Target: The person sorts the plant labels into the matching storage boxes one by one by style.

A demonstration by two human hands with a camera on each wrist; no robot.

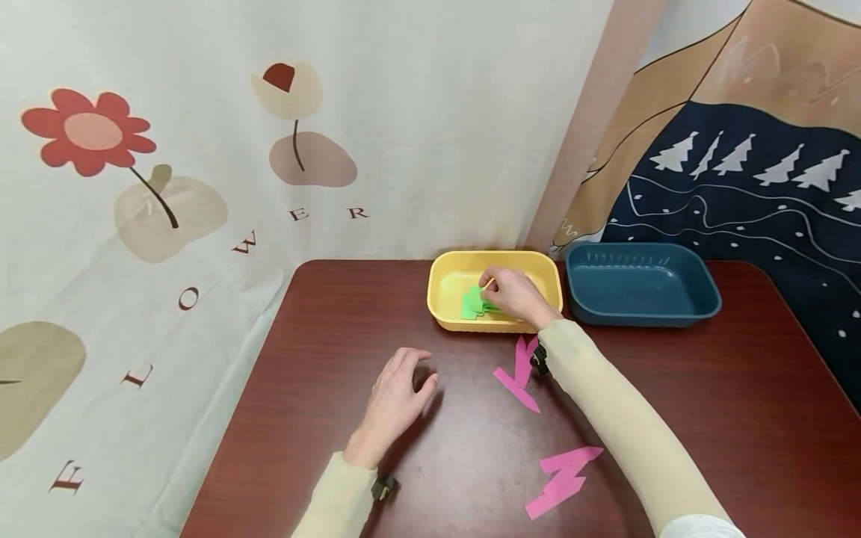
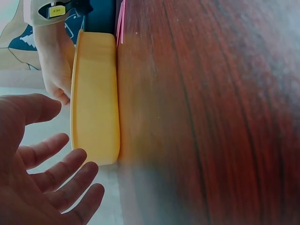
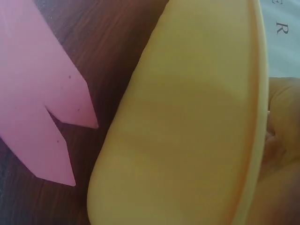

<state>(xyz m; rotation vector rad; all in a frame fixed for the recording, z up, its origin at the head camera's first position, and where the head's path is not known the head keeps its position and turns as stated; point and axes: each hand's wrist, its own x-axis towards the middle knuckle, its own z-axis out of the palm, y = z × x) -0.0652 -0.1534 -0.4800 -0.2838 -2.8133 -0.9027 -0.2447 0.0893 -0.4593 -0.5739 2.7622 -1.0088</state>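
**Dark wood tabletop (image 1: 350, 314): right hand (image 1: 514, 293) inside the yellow basin (image 1: 440, 314), left hand (image 1: 398, 388) apart**

A pale curtain (image 1: 430, 112) printed with flowers and red-brown letters hangs behind the tabletop, and at the right a dark blue printed cloth (image 1: 733, 194) shows white trees. The 2 basins stand side by side at the far edge, the yellow 1 to the left of the dark blue basin (image 1: 646, 295).

The green pieces (image 1: 471, 302) lie in a small overlapping cluster inside the yellow basin, towards its near wall. The right hand reaches over that wall, its curled fingers at the right side of the cluster; whether they pinch a piece cannot be told, because the wall hides them in the right wrist view. The left hand is raised over the tabletop, in front of the yellow basin and to its left, clear of the green pieces; its thumb and fingers are spread apart and loosely bent. The 2 hands are well apart.

Between the left hand and the right forearm are 2 groups of pointed pink strips. The farther strips (image 1: 516, 390) lie just in front of the yellow basin, partly below the right wrist. The nearer strips (image 1: 565, 482) overlap closer to the person, beside the right forearm. Cream sleeves (image 1: 605, 396) cover both arms.
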